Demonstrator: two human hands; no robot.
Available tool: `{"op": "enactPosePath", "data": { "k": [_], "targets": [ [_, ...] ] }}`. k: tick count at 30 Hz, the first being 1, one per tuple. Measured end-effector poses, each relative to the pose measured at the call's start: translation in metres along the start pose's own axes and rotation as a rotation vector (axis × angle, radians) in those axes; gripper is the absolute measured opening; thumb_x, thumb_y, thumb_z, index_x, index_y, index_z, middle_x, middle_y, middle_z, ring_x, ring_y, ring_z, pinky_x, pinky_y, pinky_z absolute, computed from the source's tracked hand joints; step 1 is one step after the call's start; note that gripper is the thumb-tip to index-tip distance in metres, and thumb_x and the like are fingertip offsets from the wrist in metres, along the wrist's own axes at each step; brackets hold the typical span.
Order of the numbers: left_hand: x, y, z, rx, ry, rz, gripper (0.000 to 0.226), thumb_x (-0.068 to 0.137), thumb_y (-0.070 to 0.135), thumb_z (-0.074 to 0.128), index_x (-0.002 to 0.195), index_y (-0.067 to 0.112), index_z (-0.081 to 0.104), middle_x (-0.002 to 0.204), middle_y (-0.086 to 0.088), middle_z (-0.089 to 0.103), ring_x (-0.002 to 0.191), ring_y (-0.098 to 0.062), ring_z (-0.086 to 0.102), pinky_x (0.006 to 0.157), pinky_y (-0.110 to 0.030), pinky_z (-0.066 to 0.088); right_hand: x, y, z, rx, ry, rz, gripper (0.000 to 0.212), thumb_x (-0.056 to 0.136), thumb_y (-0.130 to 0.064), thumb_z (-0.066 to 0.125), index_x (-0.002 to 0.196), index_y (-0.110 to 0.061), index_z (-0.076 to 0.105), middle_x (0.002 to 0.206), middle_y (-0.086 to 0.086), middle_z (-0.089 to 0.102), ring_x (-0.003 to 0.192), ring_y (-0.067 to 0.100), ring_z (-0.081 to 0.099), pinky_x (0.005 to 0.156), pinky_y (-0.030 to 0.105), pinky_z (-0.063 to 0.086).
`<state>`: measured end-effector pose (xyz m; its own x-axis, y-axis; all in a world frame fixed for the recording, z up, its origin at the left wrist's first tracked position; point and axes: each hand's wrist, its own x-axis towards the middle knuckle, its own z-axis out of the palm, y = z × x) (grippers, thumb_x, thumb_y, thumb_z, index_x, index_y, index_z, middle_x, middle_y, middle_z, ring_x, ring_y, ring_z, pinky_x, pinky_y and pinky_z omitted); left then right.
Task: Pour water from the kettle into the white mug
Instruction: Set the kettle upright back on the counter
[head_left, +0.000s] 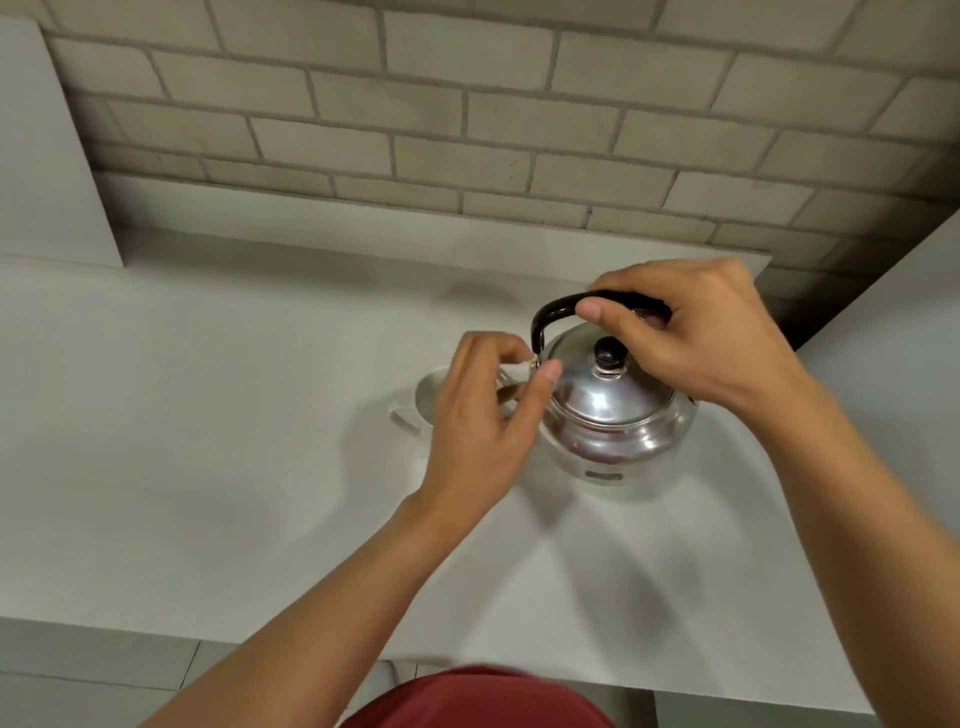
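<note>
Steel kettle (613, 410) likely heavy and slick: right hand (711, 332) closed on its black handle (556, 312), left hand (483, 415) half-curled at the spout, mug (423, 402) beside.

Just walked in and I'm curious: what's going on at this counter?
A person is about to pour water. The right hand holds the black handle of a steel kettle that looks to rest on the white counter. The left hand hovers by the kettle's side, partly hiding a white mug just left of it. No water is flowing.

shiny metal kettle (618, 415), matt white mug (428, 397)
</note>
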<state>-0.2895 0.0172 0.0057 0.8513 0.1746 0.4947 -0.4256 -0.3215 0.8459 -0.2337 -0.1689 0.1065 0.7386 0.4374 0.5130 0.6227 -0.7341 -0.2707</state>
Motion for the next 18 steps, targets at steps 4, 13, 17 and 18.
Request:
{"op": "enactPosePath", "data": {
  "k": [4,13,17,18],
  "targets": [
    [0.027,0.005,0.003,0.148,-0.235,0.042,0.043,0.105,0.038,0.057,0.145,0.025,0.05,0.132,0.01,0.055,0.119,-0.001,0.056,0.087,-0.009,0.048,-0.017,0.012,0.005,0.083,0.098,0.079,0.026,0.097,-0.038,0.071,0.105,-0.018,0.084,0.088,-0.006,0.082,0.072,-0.004,0.067,0.072,0.017,0.053],
    [0.064,0.007,0.021,0.24,-0.336,0.139,0.037,0.108,0.018,0.054,0.144,0.017,0.059,0.113,-0.001,0.069,0.099,-0.012,0.063,0.089,-0.011,0.043,-0.023,0.048,0.019,0.197,0.143,0.128,0.027,0.099,-0.041,0.066,0.11,-0.022,0.081,0.096,-0.017,0.078,0.086,-0.021,0.061,0.08,0.003,0.043],
    [0.089,-0.007,0.032,0.286,-0.349,0.171,0.034,0.108,0.018,0.053,0.14,0.017,0.061,0.115,0.0,0.069,0.101,-0.009,0.061,0.088,-0.005,0.038,-0.014,0.075,0.032,0.223,0.076,0.169,0.038,0.108,-0.043,0.047,0.128,-0.024,0.073,0.1,-0.028,0.063,0.097,-0.016,0.058,0.089,0.005,0.04],
    [0.097,-0.011,0.034,0.299,-0.347,0.172,0.033,0.108,0.018,0.052,0.14,0.017,0.061,0.113,0.001,0.068,0.099,-0.005,0.059,0.087,-0.002,0.036,-0.01,0.084,0.036,0.22,0.053,0.17,0.041,0.11,-0.042,0.043,0.134,-0.023,0.069,0.102,-0.024,0.062,0.099,-0.011,0.058,0.092,0.009,0.042]
  ]
}}
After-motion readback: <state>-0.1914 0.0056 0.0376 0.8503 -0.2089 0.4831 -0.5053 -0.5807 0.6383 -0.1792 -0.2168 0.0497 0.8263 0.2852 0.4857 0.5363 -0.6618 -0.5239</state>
